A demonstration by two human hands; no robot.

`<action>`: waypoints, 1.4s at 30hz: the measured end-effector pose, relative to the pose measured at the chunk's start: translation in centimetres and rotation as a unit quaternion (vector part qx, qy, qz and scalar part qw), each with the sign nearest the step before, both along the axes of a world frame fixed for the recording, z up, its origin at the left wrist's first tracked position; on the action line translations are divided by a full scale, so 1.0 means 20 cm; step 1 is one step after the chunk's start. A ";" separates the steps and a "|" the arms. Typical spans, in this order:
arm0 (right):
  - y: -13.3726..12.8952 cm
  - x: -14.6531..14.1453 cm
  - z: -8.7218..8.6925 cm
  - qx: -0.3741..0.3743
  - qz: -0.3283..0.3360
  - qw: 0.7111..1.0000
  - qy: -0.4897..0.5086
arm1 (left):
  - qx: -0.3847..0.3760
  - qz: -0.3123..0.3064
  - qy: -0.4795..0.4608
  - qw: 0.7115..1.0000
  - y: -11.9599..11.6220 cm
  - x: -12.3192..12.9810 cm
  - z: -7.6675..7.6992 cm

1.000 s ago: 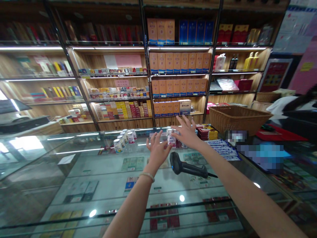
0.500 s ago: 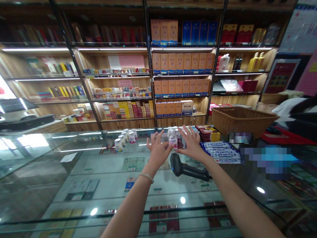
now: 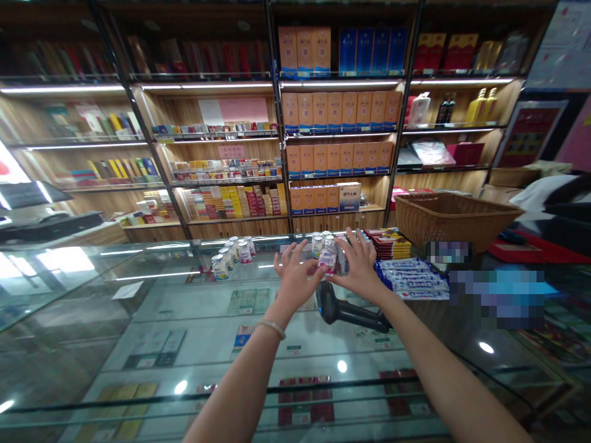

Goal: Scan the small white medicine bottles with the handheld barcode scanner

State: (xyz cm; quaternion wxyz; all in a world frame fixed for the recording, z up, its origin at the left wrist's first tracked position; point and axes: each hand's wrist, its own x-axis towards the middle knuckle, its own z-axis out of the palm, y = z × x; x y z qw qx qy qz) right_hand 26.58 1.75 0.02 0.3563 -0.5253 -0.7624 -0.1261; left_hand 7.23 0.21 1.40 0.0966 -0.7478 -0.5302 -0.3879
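Observation:
A small clear bottle with a pink-and-white label is tilted between my two hands above the glass counter. My left hand grips its lower left side with thumb and index finger, the other fingers spread. On the other side, my right hand has its thumb near the bottle's base and its fingers beside and behind it. More small bottles stand just behind, partly hidden. Below my hands lies a black handheld barcode scanner. Several similar bottles stand in rows to the left.
Blue-and-white packets and a stack of red-and-yellow packs lie right of my hands. A wicker basket stands behind them. The glass counter shows flat packs beneath it. Shelves of boxes line the back.
The pink-labelled bottle between my hands has gone from upright to tilted and shifted slightly right, apart from the bottles behind. My hands have barely moved.

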 end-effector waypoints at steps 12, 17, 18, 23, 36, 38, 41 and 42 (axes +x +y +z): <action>-0.01 -0.06 -0.05 0.066 0.010 0.996 0.060 | 0.009 -0.007 -0.003 1.000 0.01 0.00 -0.01; 0.01 -0.02 -0.06 0.061 0.041 0.996 0.052 | 0.019 0.011 -0.011 1.000 0.01 -0.03 0.01; 0.02 0.00 -0.05 0.060 0.042 0.996 0.053 | 0.017 0.017 -0.016 1.000 0.02 -0.03 0.01; 0.03 0.04 -0.03 0.081 0.036 0.992 0.086 | 0.008 0.020 -0.023 1.000 0.02 -0.06 0.03; 0.00 0.07 0.00 0.090 0.010 0.996 -0.007 | 0.017 -0.030 0.020 0.999 0.02 -0.10 0.03; -0.01 0.08 0.01 0.093 0.009 0.995 -0.018 | 0.010 -0.031 0.023 0.999 0.03 -0.11 0.03; -0.01 0.08 0.01 0.108 0.007 0.994 -0.019 | 0.005 -0.034 0.033 0.999 0.03 -0.11 0.02; -0.01 0.08 0.01 0.113 0.007 0.993 -0.021 | 0.004 -0.034 0.036 0.999 0.04 -0.11 0.02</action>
